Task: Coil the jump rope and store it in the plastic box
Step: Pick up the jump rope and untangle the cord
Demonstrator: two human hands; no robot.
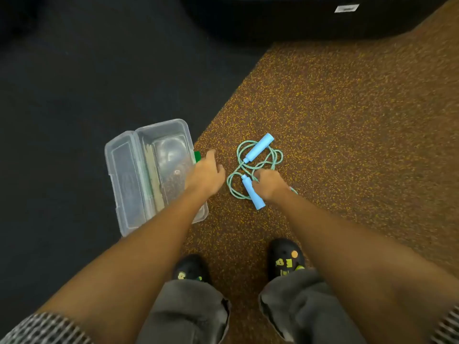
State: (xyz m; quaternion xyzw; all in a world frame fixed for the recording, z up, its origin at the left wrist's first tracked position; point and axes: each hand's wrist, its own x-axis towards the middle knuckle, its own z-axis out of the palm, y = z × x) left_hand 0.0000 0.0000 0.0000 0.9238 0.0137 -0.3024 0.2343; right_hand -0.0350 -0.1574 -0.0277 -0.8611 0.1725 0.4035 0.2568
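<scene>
A jump rope (258, 161) with a teal cord and two light blue handles lies in a loose tangle on the speckled brown floor. My right hand (269, 184) is closed around the cord beside the near handle (253, 193). The far handle (259, 147) lies free on the floor. A clear plastic box (131, 180) stands open to the left, its lid folded out flat. My left hand (207, 173) hovers between the box and the rope, fingers loosely apart, holding nothing.
The box straddles the border between dark carpet (62, 108) on the left and brown speckled flooring (347, 120). A large black object (298, 18) sits at the top. My two dark shoes (285, 259) stand just below the rope.
</scene>
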